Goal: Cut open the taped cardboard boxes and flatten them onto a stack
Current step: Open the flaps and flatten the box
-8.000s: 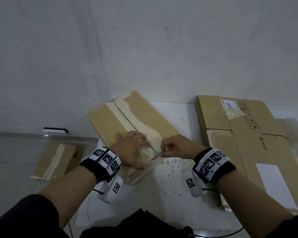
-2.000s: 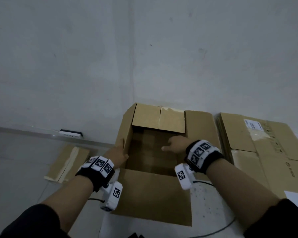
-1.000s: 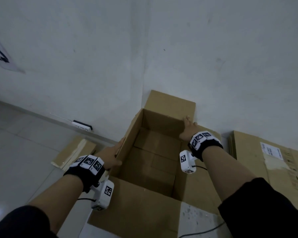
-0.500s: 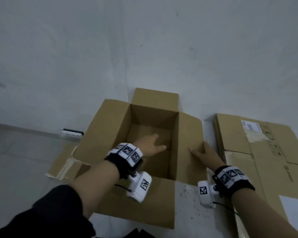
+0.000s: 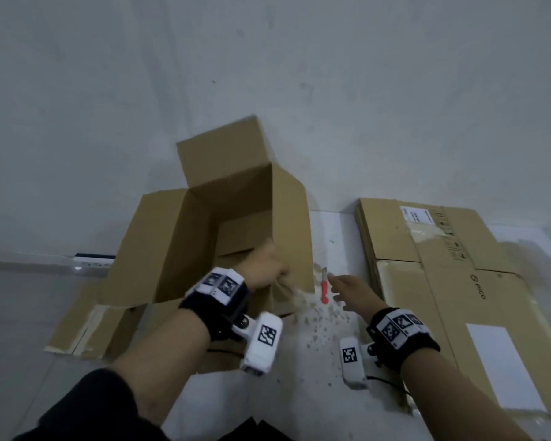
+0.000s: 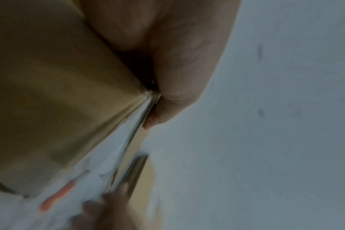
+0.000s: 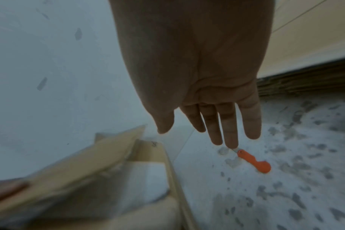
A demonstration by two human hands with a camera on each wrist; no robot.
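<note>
An open brown cardboard box point(image 5: 185, 237) stands tilted on the white table, its flaps spread. My left hand point(image 5: 272, 272) grips the box's right wall near its front corner; in the left wrist view the thumb point(image 6: 167, 109) presses the cardboard point(image 6: 59, 93) edge. An orange-handled knife point(image 5: 324, 286) lies on the table just right of the box. My right hand point(image 5: 339, 283) hovers beside it, holding nothing. In the right wrist view its straight fingers point(image 7: 228, 124) point down at the knife point(image 7: 254, 161), with one fingertip almost at the blade end.
A stack of flattened boxes point(image 5: 442, 281) fills the table's right side, against the wall. Another flattened, taped box point(image 5: 86, 326) lies on the floor to the left, near a power strip point(image 5: 93, 259). Cardboard crumbs speckle the table point(image 5: 318, 332).
My left hand came out of the box and took hold of its right wall, tipping the box left. My right hand left the right flap and now hovers by the uncovered knife.
</note>
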